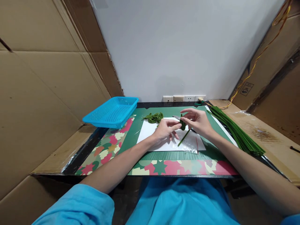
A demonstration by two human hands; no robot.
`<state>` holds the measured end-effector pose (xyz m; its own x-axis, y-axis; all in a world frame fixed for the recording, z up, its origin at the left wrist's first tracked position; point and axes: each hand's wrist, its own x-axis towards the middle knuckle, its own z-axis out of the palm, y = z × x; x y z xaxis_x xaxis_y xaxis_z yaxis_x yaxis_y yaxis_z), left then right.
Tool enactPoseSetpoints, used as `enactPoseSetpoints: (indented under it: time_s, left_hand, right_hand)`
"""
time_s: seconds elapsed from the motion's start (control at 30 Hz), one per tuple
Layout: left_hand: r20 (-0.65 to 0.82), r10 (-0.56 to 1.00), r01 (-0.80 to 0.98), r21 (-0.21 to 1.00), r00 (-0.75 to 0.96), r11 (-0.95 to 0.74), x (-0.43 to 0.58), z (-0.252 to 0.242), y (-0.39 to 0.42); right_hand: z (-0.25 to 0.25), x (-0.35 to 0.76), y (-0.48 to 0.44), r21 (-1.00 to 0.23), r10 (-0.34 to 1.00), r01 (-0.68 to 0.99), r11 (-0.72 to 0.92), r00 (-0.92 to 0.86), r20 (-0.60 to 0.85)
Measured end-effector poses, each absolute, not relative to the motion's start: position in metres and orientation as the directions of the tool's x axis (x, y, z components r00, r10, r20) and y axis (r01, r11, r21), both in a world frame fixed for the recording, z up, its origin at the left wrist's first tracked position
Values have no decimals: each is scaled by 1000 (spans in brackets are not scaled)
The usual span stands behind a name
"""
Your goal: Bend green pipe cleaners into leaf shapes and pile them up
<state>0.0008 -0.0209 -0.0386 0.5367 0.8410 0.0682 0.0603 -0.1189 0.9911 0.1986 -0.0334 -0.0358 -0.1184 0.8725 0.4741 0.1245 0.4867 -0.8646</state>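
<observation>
My left hand (165, 129) pinches a small piece of folded green pipe cleaner (182, 125) between thumb and fingers above the white paper. The fingers of my right hand (197, 121) close on the same piece from the other side. A pointed metal blade (176, 117), perhaps of scissors, shows behind the hands; the rest of it is mostly hidden by my right hand. Below them, a short straight green stem (184, 137) slants over a clear plastic bag (191, 147) with a red line. Behind my left hand lies a pile of looped green pieces (154, 117).
A bundle of long green pipe cleaners (236, 131) lies along the right side. At the back left stands a blue perforated basket (110, 114). White paper (144, 134) covers part of the green mat (130, 140). Cardboard walls flank the table; sockets (185, 98) line the back wall.
</observation>
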Motion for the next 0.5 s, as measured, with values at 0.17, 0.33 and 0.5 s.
enactPoseSetpoints:
  time_s: [0.17, 0.33, 0.5]
  left_hand:
    - [140, 869, 85, 975, 474, -204, 0, -41, -20]
    - [162, 913, 75, 976, 374, -204, -1, -40, -22]
    - [139, 930, 77, 982, 341, -175, 1, -43, -20]
  right_hand:
    - [-40, 197, -32, -842, 857, 168, 512, -170, 487]
    - [-40, 189, -33, -801, 852, 291, 523, -155, 500]
    - [-45, 184, -31, -726, 819, 390, 567, -177, 545]
